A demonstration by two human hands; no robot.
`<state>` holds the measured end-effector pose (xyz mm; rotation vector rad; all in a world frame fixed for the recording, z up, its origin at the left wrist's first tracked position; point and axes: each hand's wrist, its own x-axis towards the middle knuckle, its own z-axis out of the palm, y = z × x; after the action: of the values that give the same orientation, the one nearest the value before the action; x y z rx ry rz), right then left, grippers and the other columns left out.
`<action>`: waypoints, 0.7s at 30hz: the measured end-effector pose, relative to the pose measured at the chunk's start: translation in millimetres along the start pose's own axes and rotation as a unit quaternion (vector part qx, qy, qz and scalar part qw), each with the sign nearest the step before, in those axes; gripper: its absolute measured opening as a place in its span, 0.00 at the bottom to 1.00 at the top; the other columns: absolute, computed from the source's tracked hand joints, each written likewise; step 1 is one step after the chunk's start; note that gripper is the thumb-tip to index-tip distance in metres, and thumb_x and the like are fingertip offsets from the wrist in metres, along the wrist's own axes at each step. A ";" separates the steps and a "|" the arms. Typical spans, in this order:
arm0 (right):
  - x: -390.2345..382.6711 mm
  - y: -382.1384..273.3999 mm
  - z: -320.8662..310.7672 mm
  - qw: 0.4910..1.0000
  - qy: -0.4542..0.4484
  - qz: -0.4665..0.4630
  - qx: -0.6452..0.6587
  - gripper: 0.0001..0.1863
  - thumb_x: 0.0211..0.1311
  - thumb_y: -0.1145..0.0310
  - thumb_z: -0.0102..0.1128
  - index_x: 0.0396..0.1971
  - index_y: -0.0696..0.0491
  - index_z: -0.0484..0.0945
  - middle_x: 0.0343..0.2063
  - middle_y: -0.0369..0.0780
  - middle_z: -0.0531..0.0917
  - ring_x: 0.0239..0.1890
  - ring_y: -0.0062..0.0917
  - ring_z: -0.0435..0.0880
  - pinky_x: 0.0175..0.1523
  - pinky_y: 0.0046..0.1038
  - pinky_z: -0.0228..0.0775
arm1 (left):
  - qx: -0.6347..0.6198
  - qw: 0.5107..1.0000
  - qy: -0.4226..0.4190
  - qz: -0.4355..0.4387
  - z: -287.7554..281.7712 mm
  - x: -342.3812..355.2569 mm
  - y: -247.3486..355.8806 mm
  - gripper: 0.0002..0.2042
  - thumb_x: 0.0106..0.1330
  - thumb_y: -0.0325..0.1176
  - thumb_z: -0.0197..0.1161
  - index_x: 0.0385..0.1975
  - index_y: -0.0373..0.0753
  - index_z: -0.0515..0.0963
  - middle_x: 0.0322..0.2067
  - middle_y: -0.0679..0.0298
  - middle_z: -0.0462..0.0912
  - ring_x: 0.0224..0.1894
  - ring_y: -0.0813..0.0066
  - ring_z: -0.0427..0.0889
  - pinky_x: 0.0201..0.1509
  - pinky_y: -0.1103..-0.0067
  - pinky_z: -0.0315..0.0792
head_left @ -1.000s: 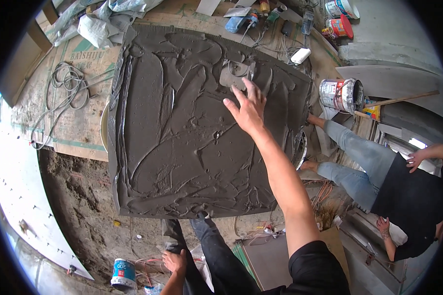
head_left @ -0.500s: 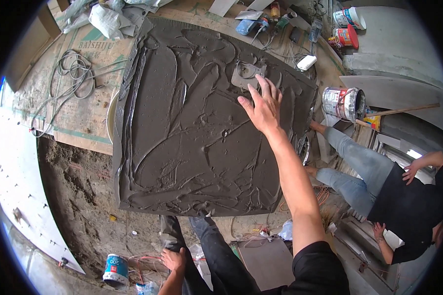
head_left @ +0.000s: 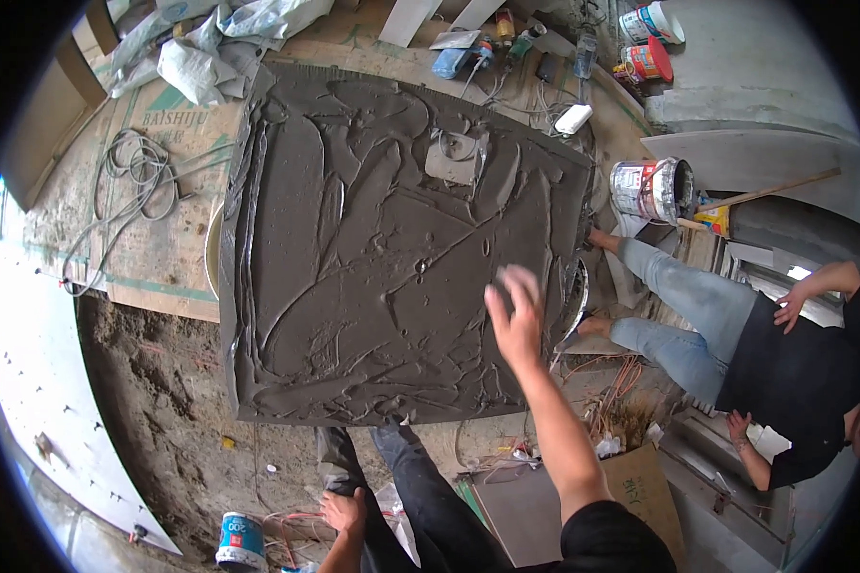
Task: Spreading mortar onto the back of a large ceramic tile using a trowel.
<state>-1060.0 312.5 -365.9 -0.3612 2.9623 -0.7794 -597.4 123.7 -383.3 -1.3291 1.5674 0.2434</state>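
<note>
A large panel coated with dark grey wet mortar (head_left: 401, 258) lies in front of me, its surface full of ridges and smears. My right hand (head_left: 518, 320) hovers over its right part, holding nothing. The fingers are bent and spread, with the tips blurred. Near the panel's far edge a small pale grey square piece with a round ring (head_left: 451, 158) sits in the mortar. My left hand (head_left: 344, 511) rests on my dark trousers at the knee, its fingers stretched out and nothing in it.
At the right stands a person in jeans (head_left: 693, 296), feet close to the panel. Beside them are a mortar-smeared bucket (head_left: 645, 191) and a wooden stick (head_left: 774, 196). A coiled cable (head_left: 139, 172) lies at the left. Power tools (head_left: 468, 59) lie beyond the panel; a blue-white bucket (head_left: 241, 540) is near.
My right hand has drawn back toward me from beside the square piece, which is now fully uncovered. My left hand stays on my leg. The whole view has shifted slightly.
</note>
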 end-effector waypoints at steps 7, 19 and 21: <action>-153.1 -35.1 -23.7 0.987 -0.038 0.141 0.064 0.15 0.52 0.64 0.78 0.31 0.54 0.80 0.40 0.43 0.81 0.46 0.40 0.81 0.54 0.39 0.71 | -0.007 1.000 -0.016 0.012 -8.9 6.2 -6.8 0.40 0.50 0.55 0.77 0.56 0.31 0.71 0.54 0.47 0.76 0.60 0.47 0.76 0.64 0.60 0.71; -240.2 -38.4 -39.2 0.941 -0.180 0.237 0.161 0.41 0.58 0.48 0.72 0.66 0.56 0.71 0.61 0.53 0.77 0.65 0.46 0.75 0.69 0.41 0.66 | -0.111 0.982 0.014 0.149 -34.7 34.8 -48.1 0.42 0.54 0.59 0.73 0.59 0.31 0.71 0.54 0.40 0.80 0.57 0.44 0.80 0.61 0.60 0.74; -278.7 -48.0 -36.3 0.916 -0.177 0.292 0.209 0.41 0.59 0.43 0.69 0.65 0.54 0.73 0.54 0.51 0.83 0.60 0.45 0.80 0.65 0.40 0.71 | -0.155 0.952 0.065 0.257 -53.1 63.6 -74.8 0.37 0.57 0.59 0.70 0.56 0.33 0.75 0.47 0.42 0.84 0.49 0.46 0.85 0.53 0.59 0.78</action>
<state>-783.4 355.9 -311.8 0.3580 2.2786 -1.0740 -556.9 19.9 -376.0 -1.1596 2.0347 0.7631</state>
